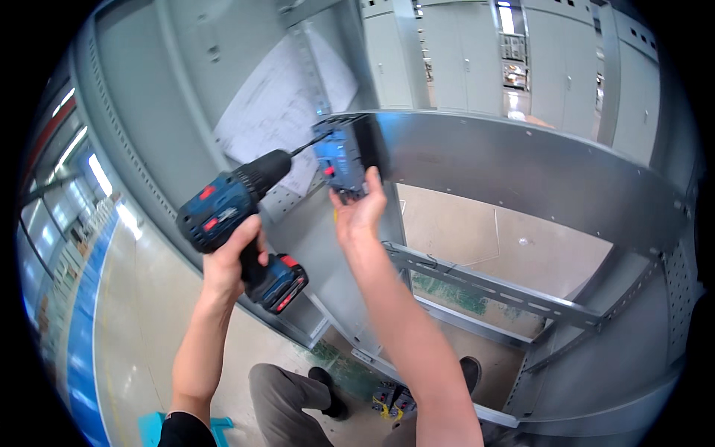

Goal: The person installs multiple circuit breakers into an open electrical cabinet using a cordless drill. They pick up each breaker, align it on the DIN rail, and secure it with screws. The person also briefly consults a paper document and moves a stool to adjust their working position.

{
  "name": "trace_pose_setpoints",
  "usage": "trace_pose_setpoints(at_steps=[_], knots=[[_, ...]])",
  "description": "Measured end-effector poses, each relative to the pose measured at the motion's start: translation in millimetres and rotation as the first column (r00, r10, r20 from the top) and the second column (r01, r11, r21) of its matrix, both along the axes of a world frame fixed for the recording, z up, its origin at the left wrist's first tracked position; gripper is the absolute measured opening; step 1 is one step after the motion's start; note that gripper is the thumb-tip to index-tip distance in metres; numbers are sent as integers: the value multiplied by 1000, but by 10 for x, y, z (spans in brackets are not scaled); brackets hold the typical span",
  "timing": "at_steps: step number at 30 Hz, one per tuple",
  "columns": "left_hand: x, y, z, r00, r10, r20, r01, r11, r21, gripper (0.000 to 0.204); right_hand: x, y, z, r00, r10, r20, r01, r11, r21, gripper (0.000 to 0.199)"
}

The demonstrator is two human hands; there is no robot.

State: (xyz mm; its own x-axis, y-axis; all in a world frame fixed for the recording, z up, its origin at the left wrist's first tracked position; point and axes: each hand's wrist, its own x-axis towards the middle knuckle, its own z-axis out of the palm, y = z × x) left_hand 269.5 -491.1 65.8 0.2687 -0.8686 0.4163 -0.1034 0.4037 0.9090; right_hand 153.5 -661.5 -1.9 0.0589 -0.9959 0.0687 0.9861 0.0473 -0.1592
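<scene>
The left hand (234, 253) is wrapped round the grip of one blue-and-black drill (216, 212), hard-cased with red accents. The right hand (363, 205) clasps one boxy blue-and-black block (340, 158) from below, at the left end of a smooth grey metal plate (506, 149). The drill's slim bit (310, 144) reaches the block's upper left. Far behind, white paper (264, 104) bears fine print, too small to read.

Drill handle (255, 272) partly hidden by left hand (231, 257); printed sheet (264, 104) too finely marked to read
</scene>
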Motion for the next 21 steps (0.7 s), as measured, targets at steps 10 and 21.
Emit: trace_pose_setpoints(at_steps=[10,21], knots=[[43,-25,4,996,-69,55,68,997,20,14,-31,-59,-30,999,35,-34,-37,998,-52,54],[204,150,-1260,994,-43,-97,26,986,-164,7,-50,-36,-12,997,23,-78,-30,996,-90,53]])
